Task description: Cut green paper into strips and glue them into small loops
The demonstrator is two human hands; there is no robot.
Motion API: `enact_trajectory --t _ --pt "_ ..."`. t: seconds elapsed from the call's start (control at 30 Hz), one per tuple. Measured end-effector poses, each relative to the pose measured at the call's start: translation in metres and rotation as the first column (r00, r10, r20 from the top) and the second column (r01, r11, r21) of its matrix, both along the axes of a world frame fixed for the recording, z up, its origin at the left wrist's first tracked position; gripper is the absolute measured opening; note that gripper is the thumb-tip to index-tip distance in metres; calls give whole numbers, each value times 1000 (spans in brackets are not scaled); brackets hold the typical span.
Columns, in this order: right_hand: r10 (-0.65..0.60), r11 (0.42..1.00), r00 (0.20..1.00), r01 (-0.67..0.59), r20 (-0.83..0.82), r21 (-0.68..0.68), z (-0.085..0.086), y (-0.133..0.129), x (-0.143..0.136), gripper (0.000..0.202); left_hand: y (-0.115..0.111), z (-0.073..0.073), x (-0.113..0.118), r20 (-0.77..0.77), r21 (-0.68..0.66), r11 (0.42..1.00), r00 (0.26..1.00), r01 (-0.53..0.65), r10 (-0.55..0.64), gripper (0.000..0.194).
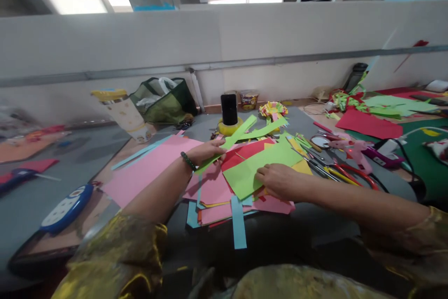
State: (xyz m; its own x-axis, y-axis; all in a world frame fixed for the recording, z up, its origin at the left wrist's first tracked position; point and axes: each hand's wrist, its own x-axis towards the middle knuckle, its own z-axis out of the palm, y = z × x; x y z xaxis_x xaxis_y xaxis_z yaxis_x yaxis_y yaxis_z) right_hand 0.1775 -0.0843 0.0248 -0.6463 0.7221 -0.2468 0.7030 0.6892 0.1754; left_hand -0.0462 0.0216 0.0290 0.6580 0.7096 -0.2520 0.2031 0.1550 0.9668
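Head view shows my left hand [210, 150] pinching a light, floppy green strip [241, 132] near one end, my right fingers [263, 174] on easily creased green paper [261, 166].

My left hand [212, 152] is pinched closed, its wrist ringed by a dark beaded bracelet [189, 161]; right of that bracelet, my right hand [278, 180] reaches inward, fingers curled, forearm slanting.

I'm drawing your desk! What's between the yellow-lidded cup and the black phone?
In the head view: a green mesh bag and something small and dark, between cup and phone.
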Motion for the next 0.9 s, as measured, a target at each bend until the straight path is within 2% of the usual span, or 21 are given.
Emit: enact_trajectory --t 0.07,0.13,0.17,0.23,0.27,0.33,0.37,0.43,0.53,0.57,0.6,0.63,0.67,0.7,0.73,0.77,0.8,0.87,0.9 --pt "37 998 999 -38 31 51 -1 -4 -2 16 4 -6 -3 -198 25 999 980 32 -27 35" --pt "79 990 996 -83 36 113 0 -7 -3 16 4 -2 -4 -351 240 970 935 50 38 23" --pt "101 983 995 -104 26 151 0 -8 -4 16 2 3 -4 -386 383 923 915 39 121 19" --pt "132 968 991 -130 2 214 3 -10 -7 15 -8 16 -3 -351 642 766 888 -2 296 14" --pt "137 964 991 -131 -7 231 4 -11 -9 16 -16 23 -3 -311 722 691 883 -21 352 14" --pt "105 969 994 -99 -16 225 9 -10 -12 16 -36 31 -3 -258 842 539 892 20 370 19" --pt "75 976 997 -70 -19 204 11 -9 -14 15 -49 33 -2 -256 871 488 899 55 355 23" --pt "9 989 1000 -5 -26 147 13 -6 -15 16 -75 32 -3 -271 899 422 907 118 322 28" --pt "-36 998 999 37 -30 57 11 -4 -16 18 -113 24 -7 -294 911 379 902 164 317 32" --pt "-38 998 999 39 -26 45 9 -4 -16 17 -125 20 -11 -282 908 391 908 148 311 32" --pt "-40 998 999 41 -18 42 8 -5 -16 16 -136 14 -16 -274 892 430 924 140 268 33" --pt "-42 998 999 43 -11 46 7 -7 -16 17 -147 7 -21 -290 847 504 942 170 170 33" --pt "-46 997 999 46 -6 54 5 -8 -15 18 -156 -2 -27 -320 766 590 947 255 7 33" --pt "-51 997 999 51 -3 64 4 -9 -15 18 -164 -14 -32 -348 646 659 917 385 -195 32" --pt "-56 996 998 56 -3 71 3 -11 -14 17 -172 -29 -37 -365 504 693 855 515 -369 32" --pt "-59 995 998 60 -6 77 2 -11 -13 17 -179 -47 -40 -378 372 700 789 609 -485 33" --pt "-58 995 998 59 -13 83 1 -12 -12 17 -186 -67 -41 -408 302 750 791 588 -456 34" --pt "-48 994 999 50 -24 96 -1 -13 -12 19 -199 -111 -39 -511 231 888 826 399 -238 38" --pt "-41 994 999 44 -29 101 -2 -13 -12 19 -204 -131 -35 -558 178 922 807 344 -193 39"
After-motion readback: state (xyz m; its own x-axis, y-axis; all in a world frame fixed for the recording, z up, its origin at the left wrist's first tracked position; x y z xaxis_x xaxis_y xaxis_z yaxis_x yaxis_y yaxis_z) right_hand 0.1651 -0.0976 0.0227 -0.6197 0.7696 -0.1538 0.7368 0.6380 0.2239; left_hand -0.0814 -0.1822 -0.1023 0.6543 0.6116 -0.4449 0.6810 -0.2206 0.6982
